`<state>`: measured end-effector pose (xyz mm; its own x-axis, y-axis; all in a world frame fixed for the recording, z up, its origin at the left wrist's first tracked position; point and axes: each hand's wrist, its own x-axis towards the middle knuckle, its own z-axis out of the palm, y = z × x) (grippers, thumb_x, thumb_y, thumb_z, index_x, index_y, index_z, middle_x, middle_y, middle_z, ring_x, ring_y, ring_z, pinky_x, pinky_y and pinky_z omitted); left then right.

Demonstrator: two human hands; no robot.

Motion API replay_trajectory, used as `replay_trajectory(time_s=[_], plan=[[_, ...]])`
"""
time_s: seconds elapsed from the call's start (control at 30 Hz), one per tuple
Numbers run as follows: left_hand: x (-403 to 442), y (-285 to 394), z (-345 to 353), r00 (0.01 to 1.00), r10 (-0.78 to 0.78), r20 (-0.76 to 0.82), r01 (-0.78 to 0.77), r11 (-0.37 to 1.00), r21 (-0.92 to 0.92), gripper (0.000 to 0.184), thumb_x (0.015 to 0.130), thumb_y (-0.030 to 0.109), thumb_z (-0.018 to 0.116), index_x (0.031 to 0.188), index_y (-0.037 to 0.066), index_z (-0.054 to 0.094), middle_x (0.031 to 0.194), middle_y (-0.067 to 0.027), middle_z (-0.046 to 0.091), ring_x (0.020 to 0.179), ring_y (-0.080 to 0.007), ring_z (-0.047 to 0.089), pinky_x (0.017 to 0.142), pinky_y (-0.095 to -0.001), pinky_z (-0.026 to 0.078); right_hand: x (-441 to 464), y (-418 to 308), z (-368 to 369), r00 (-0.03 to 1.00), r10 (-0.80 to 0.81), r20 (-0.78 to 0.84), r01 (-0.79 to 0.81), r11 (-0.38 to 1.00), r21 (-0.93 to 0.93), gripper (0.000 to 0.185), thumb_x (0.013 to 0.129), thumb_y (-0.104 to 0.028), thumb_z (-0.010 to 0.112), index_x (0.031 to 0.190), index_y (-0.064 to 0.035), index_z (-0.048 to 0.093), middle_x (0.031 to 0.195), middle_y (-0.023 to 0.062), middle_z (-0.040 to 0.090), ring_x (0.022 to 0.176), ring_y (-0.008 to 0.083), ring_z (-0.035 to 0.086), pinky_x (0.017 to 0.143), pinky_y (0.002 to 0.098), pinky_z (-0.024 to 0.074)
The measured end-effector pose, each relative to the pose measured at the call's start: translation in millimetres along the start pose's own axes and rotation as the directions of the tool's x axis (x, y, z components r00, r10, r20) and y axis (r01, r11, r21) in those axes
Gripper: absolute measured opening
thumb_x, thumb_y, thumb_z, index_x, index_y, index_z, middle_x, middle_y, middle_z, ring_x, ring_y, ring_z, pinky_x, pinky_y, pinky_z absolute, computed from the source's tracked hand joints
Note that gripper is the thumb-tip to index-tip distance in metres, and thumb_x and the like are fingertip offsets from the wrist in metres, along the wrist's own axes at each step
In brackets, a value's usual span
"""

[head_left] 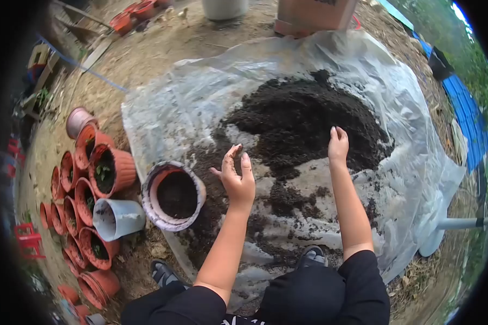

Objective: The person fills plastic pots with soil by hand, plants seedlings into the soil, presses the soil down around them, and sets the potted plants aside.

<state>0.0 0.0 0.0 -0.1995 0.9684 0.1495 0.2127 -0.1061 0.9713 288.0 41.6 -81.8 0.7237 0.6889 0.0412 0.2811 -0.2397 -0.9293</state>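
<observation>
Soil (309, 111) lies in a dark heap on the far middle of a clear sheet (417, 146), thinning to scattered crumbs toward the near side. Over the near right part of the heap is the right hand (339, 146), its fingertips drawn close together; whether anything is pinched in them I cannot tell. The left hand (237, 181) is held above the sheet, left of the heap, thumb and fingers wide apart and smudged with soil, with nothing seen in its grasp.

Just left of that hand, at the sheet's left edge, stands a pot (147, 189), its pale rim dirty, with dark soil inside. A grey tub (130, 219) lies tilted just beside it. Farther left are orange pots (126, 168), grouped close together, some with small plants (103, 174) in them.

On the far side stand a white bucket (225, 8) and a brown bin (314, 17); dark lettering on the bin is cut off by the upper edge and cannot be read with certainty. White marks on the black shirt (195, 303), at the near edge, are also too cropped to read. Blue sheeting (466, 119) lies far right.
</observation>
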Motion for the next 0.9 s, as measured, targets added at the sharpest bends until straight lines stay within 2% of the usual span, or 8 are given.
replay_trajectory(time_s=[0.1,0.23,0.37,0.47,0.6,0.7,0.8,0.9], plan=[[11.3,-31.6,48.0,0.999,0.037,0.039,-0.045,0.975,0.22,0.038,0.087,0.03,0.052,0.119,0.009,0.049,0.12,-0.0102,0.053,0.116,-0.0242,0.045,0.105,-0.0532,0.002,-4.3,25.6,-32.6,0.992,0.0,-0.129,-0.015,0.993,-0.115,0.054,0.088,-0.036,0.049,0.125,0.0023,0.042,0.129,0.0194,0.043,0.121,0.0312,0.039,0.101,0.0353,0.0289],[26.4,-75.2,80.9,0.995,-0.018,0.101,-0.025,0.91,0.414,0.041,0.088,0.032,0.049,0.122,0.009,0.046,0.125,-0.0134,0.048,0.12,-0.0295,0.041,0.106,-0.0512,0.005,-25.6,45.8,-35.6,0.976,0.153,0.155,-0.015,0.758,-0.652,0.069,0.089,-0.048,0.038,0.137,-0.0007,0.023,0.144,0.0195,0.016,0.135,0.0282,0.012,0.107,0.0444,0.0119],[40.5,-113.1,110.7,0.978,-0.018,0.209,-0.104,0.825,0.555,0.053,0.091,0.038,0.039,0.132,0.005,0.035,0.137,-0.0194,0.032,0.13,-0.0346,0.023,0.107,-0.0469,0.011,-25.9,51.1,0.3,0.987,-0.003,0.16,0.11,0.742,-0.662,0.071,0.088,-0.051,0.037,0.136,-0.0002,0.026,0.143,0.0207,0.02,0.134,0.0305,0.016,0.107,0.046,0.014],[39.5,-117.4,126.5,0.909,0.047,0.415,-0.302,0.761,0.574,0.057,0.092,0.039,0.032,0.133,-0.001,0.031,0.137,-0.0212,0.032,0.131,-0.0337,0.022,0.107,-0.0452,0.013,-31.3,40.2,27.8,0.986,-0.067,0.155,0.142,0.824,-0.548,0.071,0.088,-0.05,0.037,0.133,0.004,0.027,0.137,0.0262,0.027,0.129,0.0356,0.026,0.106,0.0417,0.0196],[24.7,-123.3,145.9,0.936,0.0,0.351,-0.119,0.941,0.317,0.062,0.094,0.044,0.027,0.132,-0.005,0.031,0.137,-0.0233,0.031,0.132,-0.0337,0.02,0.107,-0.0423,0.014,-55.7,30.4,50.8,0.976,-0.047,0.21,0.116,0.937,-0.329,0.07,0.089,-0.049,0.038,0.13,0.0069,0.031,0.135,0.0269,0.031,0.127,0.037,0.029,0.106,0.0394,0.0208],[11.9,-138.1,160.3,0.879,-0.359,0.314,0.441,0.864,-0.245,0.069,0.092,0.049,0.028,0.133,-0.006,0.026,0.14,-0.0197,0.026,0.132,-0.0287,0.02,0.107,-0.0377,0.015,-72.6,23.9,66.8,0.961,0.023,0.274,-0.043,0.997,0.067,0.069,0.09,-0.048,0.036,0.129,0.0083,0.032,0.134,0.0253,0.034,0.127,0.0338,0.03,0.105,0.037,0.0217],[8.6,-137.1,161.8,0.731,-0.547,0.408,0.644,0.356,-0.676,0.073,0.091,0.052,0.034,0.135,-0.005,0.022,0.143,-0.0154,0.021,0.131,-0.0238,0.021,0.107,-0.0342,0.017,-81.0,35.6,84.0,0.937,0.153,0.312,-0.288,0.845,0.45,0.064,0.092,-0.045,0.037,0.128,0.0083,0.034,0.134,0.0193,0.037,0.126,0.0267,0.033,0.104,0.0325,0.0247],[7.8,-93.3,142.6,0.718,-0.626,0.303,0.623,0.386,-0.68,0.074,0.09,0.052,0.036,0.135,-0.005,0.022,0.143,-0.0159,0.021,0.131,-0.0235,0.021,0.107,-0.0339,0.015,-98.0,-2.3,74.9,0.877,0.324,0.355,-0.478,0.5,0.722,0.06,0.092,-0.04,0.042,0.131,0.0041,0.033,0.136,0.0132,0.035,0.125,0.02,0.033,0.104,0.0307,0.0248]])
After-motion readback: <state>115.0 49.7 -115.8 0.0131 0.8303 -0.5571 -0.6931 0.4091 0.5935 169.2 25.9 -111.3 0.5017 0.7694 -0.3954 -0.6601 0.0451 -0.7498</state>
